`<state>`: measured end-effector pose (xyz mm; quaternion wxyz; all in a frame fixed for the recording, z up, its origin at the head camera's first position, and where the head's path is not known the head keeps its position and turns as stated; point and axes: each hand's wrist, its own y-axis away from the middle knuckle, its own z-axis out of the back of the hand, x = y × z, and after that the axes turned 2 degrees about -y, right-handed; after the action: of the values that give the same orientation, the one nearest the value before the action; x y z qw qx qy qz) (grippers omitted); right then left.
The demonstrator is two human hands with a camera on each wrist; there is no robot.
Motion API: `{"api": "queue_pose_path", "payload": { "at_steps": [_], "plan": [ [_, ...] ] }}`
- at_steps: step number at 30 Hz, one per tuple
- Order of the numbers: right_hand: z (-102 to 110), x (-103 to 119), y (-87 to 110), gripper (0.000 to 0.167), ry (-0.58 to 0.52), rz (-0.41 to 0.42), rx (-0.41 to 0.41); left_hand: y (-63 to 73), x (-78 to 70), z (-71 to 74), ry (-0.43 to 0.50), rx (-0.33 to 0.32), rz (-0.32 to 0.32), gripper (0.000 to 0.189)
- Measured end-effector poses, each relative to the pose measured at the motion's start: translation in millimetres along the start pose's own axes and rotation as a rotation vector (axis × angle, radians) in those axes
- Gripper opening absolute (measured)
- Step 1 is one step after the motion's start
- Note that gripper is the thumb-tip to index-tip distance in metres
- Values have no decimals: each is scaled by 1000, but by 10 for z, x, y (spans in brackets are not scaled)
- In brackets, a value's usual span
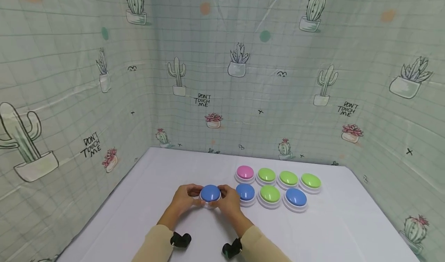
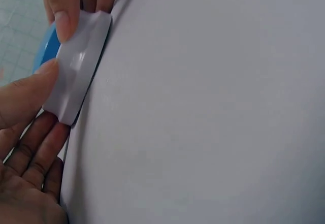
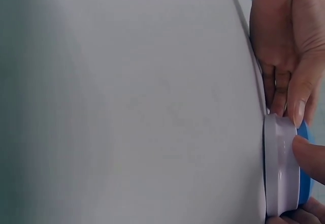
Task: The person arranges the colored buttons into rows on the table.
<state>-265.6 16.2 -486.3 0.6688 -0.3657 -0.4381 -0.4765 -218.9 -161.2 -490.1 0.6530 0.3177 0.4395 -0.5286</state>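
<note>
Between both hands, on the white table, is a round blue push button with a white base. My left hand grips its left side, thumb at the front and fingers curled round the side. From the other side my right hand holds it the same way. In the left wrist view the white base stands low against the tabletop, with both thumbs against it. The right wrist view shows the blue dome partly hidden by a thumb. Just right of my right hand sits another blue button.
Right of the hands stand two rows of buttons: a pink button and several green ones at the back, a green button and a blue button in front. Cloth walls with cactus drawings enclose the white table.
</note>
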Motion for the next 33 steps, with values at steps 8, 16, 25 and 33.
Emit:
{"api": "queue_pose_path", "payload": {
  "at_steps": [8,16,25,33],
  "plan": [
    [155,-5,209,61,-31,22,16,212,-93,-111,30,-3,-15,50],
    [325,-51,384,64,-45,-22,-4,335,-159,-266,53,35,-48,52],
    [487,-99,458,65,-41,-23,-18,372,-237,-404,85,53,-80,52],
    [684,-154,559,67,-49,0,-16,418,-309,-556,80,97,-98,52]
  ]
}}
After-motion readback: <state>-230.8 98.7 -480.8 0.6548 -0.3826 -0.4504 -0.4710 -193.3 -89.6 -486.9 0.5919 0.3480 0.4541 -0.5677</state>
